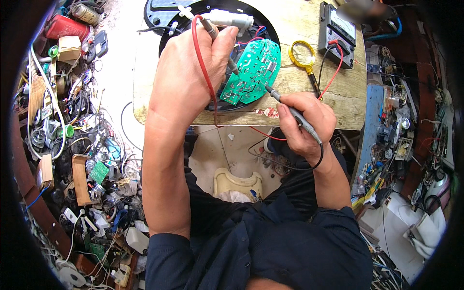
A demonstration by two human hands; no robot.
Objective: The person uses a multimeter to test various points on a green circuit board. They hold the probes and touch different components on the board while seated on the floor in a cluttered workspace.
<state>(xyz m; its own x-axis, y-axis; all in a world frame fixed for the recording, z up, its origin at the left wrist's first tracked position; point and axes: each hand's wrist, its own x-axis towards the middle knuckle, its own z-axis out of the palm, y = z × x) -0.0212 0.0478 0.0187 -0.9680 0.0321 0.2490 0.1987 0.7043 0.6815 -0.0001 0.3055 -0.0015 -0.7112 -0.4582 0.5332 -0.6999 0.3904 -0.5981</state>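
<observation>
A green circuit board [255, 69] rests tilted in a round black housing [276, 35] on the wooden table. My left hand [186, 72] reaches over the housing, closed on a grey test probe [210, 30] with a red lead. Its tip points down at the board's left part. Between the thumb and fingers of my right hand [311, 121] is a second grey test probe [298, 117], with a black lead. That tip is at the board's lower right edge; whether either tip touches the board I cannot tell.
An analog multimeter [333, 36] with red and black plugs stands at the table's right. Beside it lies a yellow-rimmed magnifying glass [309, 69]. Piles of cables and electronic parts [99, 171] flank both sides. A cream plastic stool [237, 182] is below the table edge.
</observation>
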